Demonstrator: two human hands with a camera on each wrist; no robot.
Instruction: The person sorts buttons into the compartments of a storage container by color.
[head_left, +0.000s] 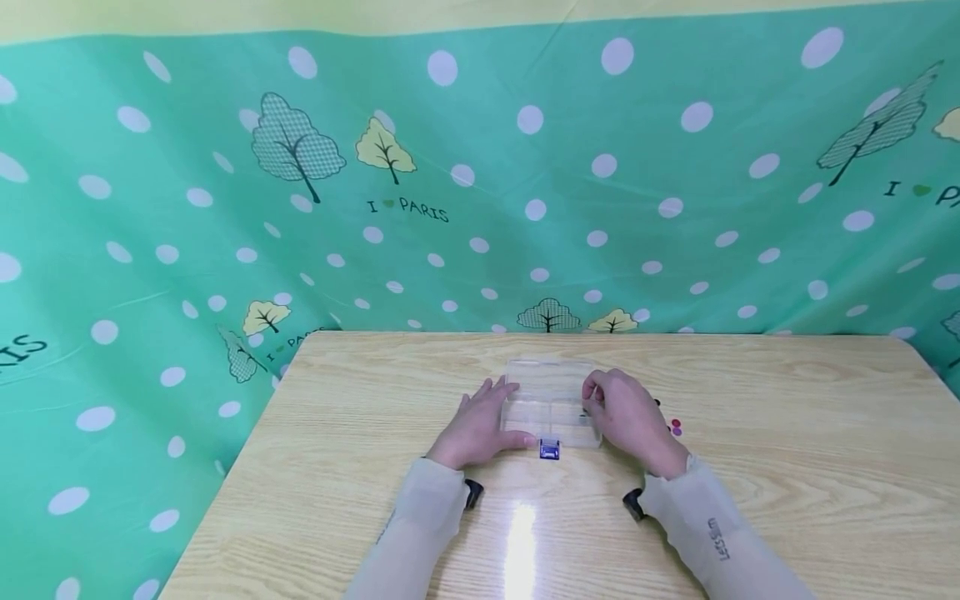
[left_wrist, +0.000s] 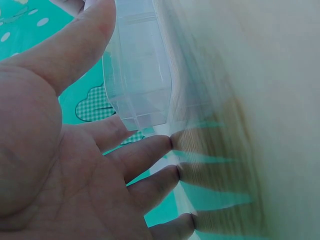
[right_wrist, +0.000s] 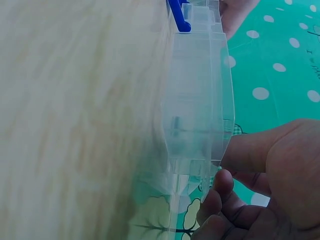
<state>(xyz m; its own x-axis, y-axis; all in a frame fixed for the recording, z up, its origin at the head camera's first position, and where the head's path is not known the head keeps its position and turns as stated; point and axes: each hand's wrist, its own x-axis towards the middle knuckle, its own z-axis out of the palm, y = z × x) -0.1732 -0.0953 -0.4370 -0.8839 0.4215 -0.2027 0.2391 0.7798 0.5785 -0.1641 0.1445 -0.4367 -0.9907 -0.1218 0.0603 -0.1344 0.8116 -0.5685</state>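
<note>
A clear plastic box (head_left: 528,383) with divided compartments lies on the table, a blue clasp (head_left: 550,450) at its near edge. Along its left side rests my left hand (head_left: 480,425), fingers spread and straight, thumb at the near left corner. My right hand (head_left: 626,412) is over the box's right side, its fingers bent and thumb near the index finger over the rim. Whether it pinches something is hidden. A small dark piece (right_wrist: 176,125) shows through the box wall in the right wrist view.
Right of the box, partly behind my right hand, lie a small red disc (head_left: 676,423), a purple disc (head_left: 677,432) and a dark piece (head_left: 657,402). The wooden table (head_left: 360,467) meets a green dotted cloth (head_left: 450,275) at its far edge.
</note>
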